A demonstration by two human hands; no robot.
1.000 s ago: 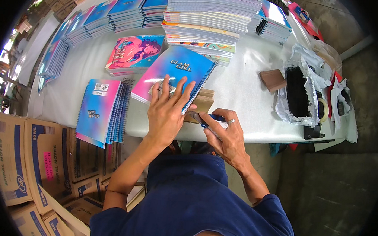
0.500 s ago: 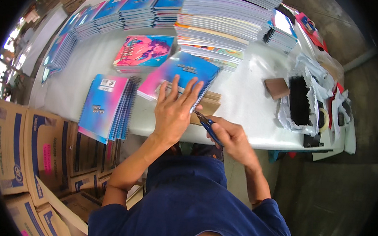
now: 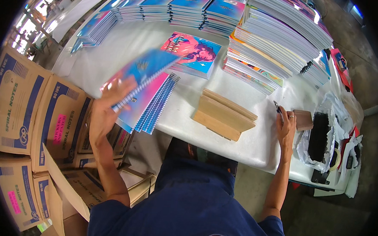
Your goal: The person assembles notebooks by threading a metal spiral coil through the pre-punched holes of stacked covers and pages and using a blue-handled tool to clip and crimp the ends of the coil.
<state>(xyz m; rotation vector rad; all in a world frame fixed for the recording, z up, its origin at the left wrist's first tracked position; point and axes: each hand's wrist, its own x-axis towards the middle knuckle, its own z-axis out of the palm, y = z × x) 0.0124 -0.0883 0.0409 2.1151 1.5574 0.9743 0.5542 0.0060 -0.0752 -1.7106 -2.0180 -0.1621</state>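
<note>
My left hand grips a blue and pink spiral notebook, smeared by motion, above a small stack of similar spiral notebooks at the table's front left. Over on the right, my right hand is closed around pliers, whose tips poke out past the fingers; their handles are mostly hidden. That hand is low over the table, beside a brown block. Between my hands stands a wooden stepped holder with nothing on it. Behind the held notebook lies a stack with a pink illustrated cover.
Several notebook stacks line the table's far edge. A tall pile of notebooks rises at the back right. Torn plastic wrapping around a black item and a tape roll sit far right. Cardboard boxes are stacked at left.
My left hand has lifted the notebook off the wooden holder and carried it left over the small stack. The right hand, with the pliers, has moved right, away from the notebook's coil.
</note>
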